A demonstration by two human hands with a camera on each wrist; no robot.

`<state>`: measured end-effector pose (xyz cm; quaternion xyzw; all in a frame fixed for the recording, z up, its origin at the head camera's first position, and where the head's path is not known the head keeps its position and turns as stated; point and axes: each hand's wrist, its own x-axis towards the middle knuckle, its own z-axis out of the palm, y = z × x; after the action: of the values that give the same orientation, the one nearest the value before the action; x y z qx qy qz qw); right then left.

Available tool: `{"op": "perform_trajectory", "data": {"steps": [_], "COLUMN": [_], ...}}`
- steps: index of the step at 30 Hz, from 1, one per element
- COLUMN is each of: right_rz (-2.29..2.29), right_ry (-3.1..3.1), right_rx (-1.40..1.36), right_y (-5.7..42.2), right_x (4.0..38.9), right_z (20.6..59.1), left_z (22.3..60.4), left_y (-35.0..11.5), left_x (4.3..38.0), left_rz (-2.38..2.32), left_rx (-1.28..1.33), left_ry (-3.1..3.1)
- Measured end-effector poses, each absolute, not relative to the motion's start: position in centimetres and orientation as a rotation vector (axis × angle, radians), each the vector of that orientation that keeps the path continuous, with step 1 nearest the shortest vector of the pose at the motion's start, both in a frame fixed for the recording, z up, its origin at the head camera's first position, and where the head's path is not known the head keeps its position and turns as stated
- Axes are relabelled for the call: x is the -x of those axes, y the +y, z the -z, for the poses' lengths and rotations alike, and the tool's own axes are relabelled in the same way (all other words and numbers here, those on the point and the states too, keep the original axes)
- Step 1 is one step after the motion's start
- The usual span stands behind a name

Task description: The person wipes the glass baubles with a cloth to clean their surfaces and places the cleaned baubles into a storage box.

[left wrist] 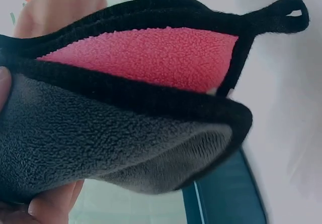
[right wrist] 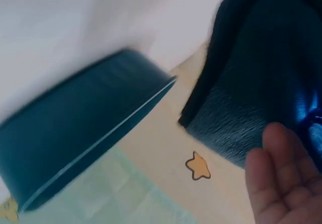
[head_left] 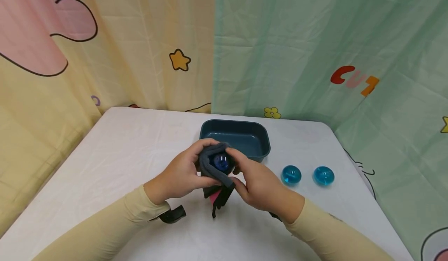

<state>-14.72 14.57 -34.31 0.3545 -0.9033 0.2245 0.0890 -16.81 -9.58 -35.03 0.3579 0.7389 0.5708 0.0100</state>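
Observation:
Both hands hold a dark grey cloth (head_left: 206, 167) above the table, folded around a shiny blue glass-like ball (head_left: 222, 162). My left hand (head_left: 182, 173) grips the cloth from the left, fingers behind and thumb in front. From the right, my right hand (head_left: 260, 181) holds the cloth's edge beside the ball. In the left wrist view the cloth's pink inner side (left wrist: 151, 58) shows between black borders, with a hanging loop (left wrist: 289, 15) at one corner. In the right wrist view, right fingers (right wrist: 282, 168) lie against the cloth near the ball.
A dark teal rectangular basin (head_left: 260, 136) stands just behind the hands. To the right, two clear blue balls (head_left: 291, 174) sit side by side on the white-covered table (head_left: 140, 136). Printed curtains (head_left: 280, 51) hang behind the table.

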Motion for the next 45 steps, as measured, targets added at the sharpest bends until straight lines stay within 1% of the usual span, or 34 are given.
{"op": "perform_trajectory", "data": {"steps": [3, 5, 10, 13, 16, 21, 24, 26, 31, 33, 35, 39, 42, 45], "right_rz": [-0.519, -0.570, -1.117, -1.241, -1.058, -0.584, -0.484, -0.574, -1.153, -1.258, -1.197, -0.875, -0.691, -0.694], "right_ry": [-2.669, -2.684, -2.828, -2.844, -2.789, -2.642, -2.631, -2.682, -2.802, -2.785, -2.752, -2.713, -2.714, -2.747], "right_rx": [-1.031, -1.021, -0.979, -0.943, -0.982, -1.069, -1.057, -1.037, -0.963, -0.947, -0.981, -1.049, -1.050, -1.026], "right_y": [14.62, 14.75, 15.10, 15.04, 14.83, 14.86, 14.93, 14.97, 15.06, 15.00, 14.94, 14.88, 14.84, 14.95], "right_x": [14.80, 14.84, 15.08, 15.09, 14.85, 14.72, 14.77, 14.76, 14.87, 14.86, 14.77, 14.60, 14.65, 14.69], "right_z": [34.25, 34.24, 33.88, 33.73, 33.73, 33.89, 33.95, 33.91, 33.80, 33.77, 33.74, 33.72, 33.68, 33.65], "left_z": [34.98, 34.90, 34.74, 34.81, 34.95, 35.01, 34.98, 34.93, 34.71, 34.67, 34.68, 34.83, 34.90, 34.82], "left_y": [-9.51, -9.43, -9.42, -9.48, -9.57, -9.67, -9.62, -9.56, -9.45, -9.46, -9.50, -9.68, -9.68, -9.53], "left_x": [16.75, 16.70, 16.66, 16.66, 16.69, 16.71, 16.64, 16.60, 16.51, 16.50, 16.53, 16.61, 16.65, 16.56], "left_rz": [-1.791, -1.778, -1.727, -1.727, -1.745, -1.776, -1.767, -1.749, -1.739, -1.746, -1.756, -1.787, -1.798, -1.783], "left_rx": [-1.122, -1.135, -1.140, -1.136, -1.141, -1.127, -1.129, -1.128, -1.123, -1.128, -1.129, -1.120, -1.112, -1.119], "left_ry": [2.279, 2.281, 2.316, 2.309, 2.311, 2.293, 2.278, 2.289, 2.313, 2.306, 2.299, 2.288, 2.262, 2.250]}}
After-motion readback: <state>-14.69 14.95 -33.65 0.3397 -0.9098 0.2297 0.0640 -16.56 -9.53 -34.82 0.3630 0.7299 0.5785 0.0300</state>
